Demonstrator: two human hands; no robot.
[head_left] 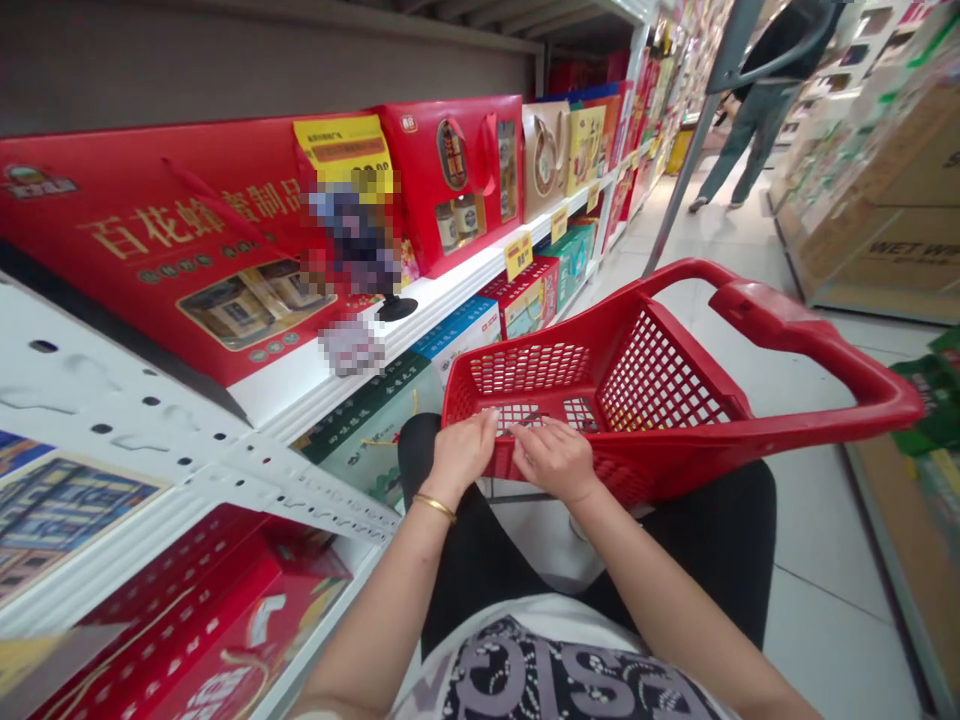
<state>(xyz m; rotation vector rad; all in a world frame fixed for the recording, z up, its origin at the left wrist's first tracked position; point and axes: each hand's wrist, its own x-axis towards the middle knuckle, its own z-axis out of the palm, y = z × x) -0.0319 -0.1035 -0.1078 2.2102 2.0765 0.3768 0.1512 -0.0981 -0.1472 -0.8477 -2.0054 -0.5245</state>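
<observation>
My left hand [466,452], with a gold bangle at the wrist, is closed with its fingers curled. Beside it, a small gap apart, my right hand [556,458] is closed in a pinch. Both are at the near rim of a red plastic shopping basket [667,365]. A small dark shape shows between the fingertips, too small to name. Whether the fingers grip it or the rim, I cannot tell. The basket has mesh walls and a long red handle [814,325] reaching to the right. Below are my knees in black trousers.
To the left, a white shelf [442,290] holds red gift boxes [450,170] with yellow price tags [518,255]. Green and white boxes [390,420] stand lower down. A grey metal post [686,170] rises behind the basket. A person [769,110] stands farther along the aisle. Cartons [892,200] line the right.
</observation>
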